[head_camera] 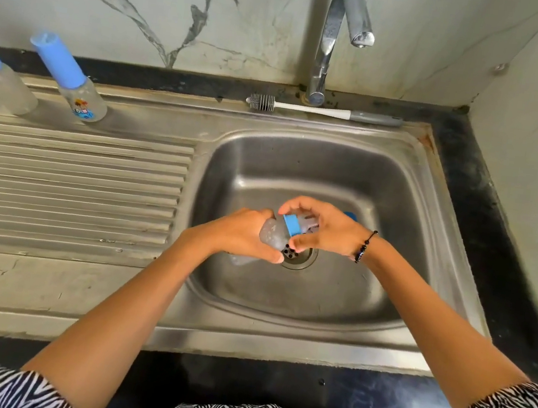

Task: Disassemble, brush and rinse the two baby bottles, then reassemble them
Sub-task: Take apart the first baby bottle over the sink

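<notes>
Baby bottle point(273, 234) above sink point(400, 194) drain: left hand point(246, 235) fingers curled round body, right hand point(322, 230) fingers pinching blue collar point(292, 227).

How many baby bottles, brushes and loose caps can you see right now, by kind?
Baby bottles: 3, two capped ones standing on the drainboard and one held over the sink by the left hand while the right hand grips its blue collar.
Bottle brushes: 1, behind the basin.
Loose blue pieces in the basin: 1, partly hidden.
Total: 5.
</notes>
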Tool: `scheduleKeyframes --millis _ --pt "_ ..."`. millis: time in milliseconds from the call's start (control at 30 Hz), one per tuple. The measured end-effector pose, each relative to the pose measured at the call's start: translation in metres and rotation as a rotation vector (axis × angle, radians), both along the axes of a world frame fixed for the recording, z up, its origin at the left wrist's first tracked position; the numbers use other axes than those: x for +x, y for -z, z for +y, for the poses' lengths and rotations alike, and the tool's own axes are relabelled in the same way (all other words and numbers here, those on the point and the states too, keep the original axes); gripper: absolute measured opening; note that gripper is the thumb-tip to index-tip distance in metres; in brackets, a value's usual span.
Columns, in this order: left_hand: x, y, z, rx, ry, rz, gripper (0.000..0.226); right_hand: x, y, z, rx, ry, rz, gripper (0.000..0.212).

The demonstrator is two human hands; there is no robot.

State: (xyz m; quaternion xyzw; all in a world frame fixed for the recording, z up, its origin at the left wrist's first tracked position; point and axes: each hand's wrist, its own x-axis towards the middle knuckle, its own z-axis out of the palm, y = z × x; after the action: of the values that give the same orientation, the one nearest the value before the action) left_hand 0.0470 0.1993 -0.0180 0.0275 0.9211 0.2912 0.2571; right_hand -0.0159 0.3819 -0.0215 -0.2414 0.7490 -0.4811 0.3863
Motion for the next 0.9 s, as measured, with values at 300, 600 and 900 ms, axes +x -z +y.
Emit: scheduleKeyframes --millis 300,600,900 --pt "-0.018 0.029 -0.009 -0.134 0.099 -0.102 0.062 -0.020 0.023 0.025 -0.027 0.233 0.192 0.054" --pt "-0.024 0.082 0.011 -0.494 0.392 -0.150 0.055 -0.003 0.059 0.019 0.196 0.188 -0.060 0.040" --pt "-0.021 0.087 0.016 -0.653 0.496 -0.278 0.050 -0.007 0.062 0.011 0.197 0.228 -0.140 0.041"
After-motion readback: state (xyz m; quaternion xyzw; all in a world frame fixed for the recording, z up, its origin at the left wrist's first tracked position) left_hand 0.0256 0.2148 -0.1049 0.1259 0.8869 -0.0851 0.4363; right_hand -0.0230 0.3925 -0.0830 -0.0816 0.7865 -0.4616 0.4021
